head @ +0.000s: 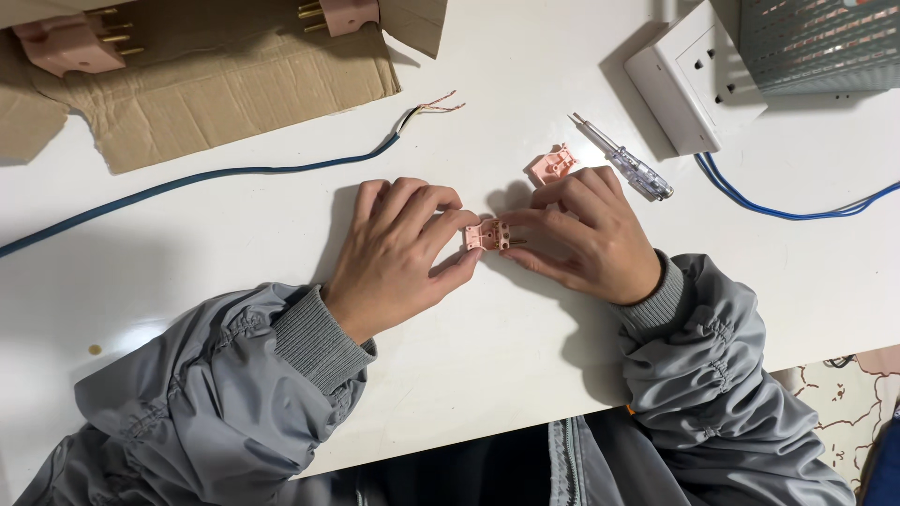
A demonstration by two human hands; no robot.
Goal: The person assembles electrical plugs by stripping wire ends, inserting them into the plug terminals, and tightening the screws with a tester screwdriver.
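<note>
Both hands pinch the pink plug body [488,234] at frame centre: left hand [398,253] fingertips pressed on its left edge, right hand [591,234] gripping its right. Pink cover [552,164] lies just above; screwdriver [623,159] near, upper right.

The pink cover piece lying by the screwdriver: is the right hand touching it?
Cannot tell. In the head view the pink cover piece lies right at the right hand fingertips, with no plain gap or contact visible.

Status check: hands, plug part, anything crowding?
Left hand and right hand both pinch pink plug body. Pink cover piece lies beside right fingers.
</note>
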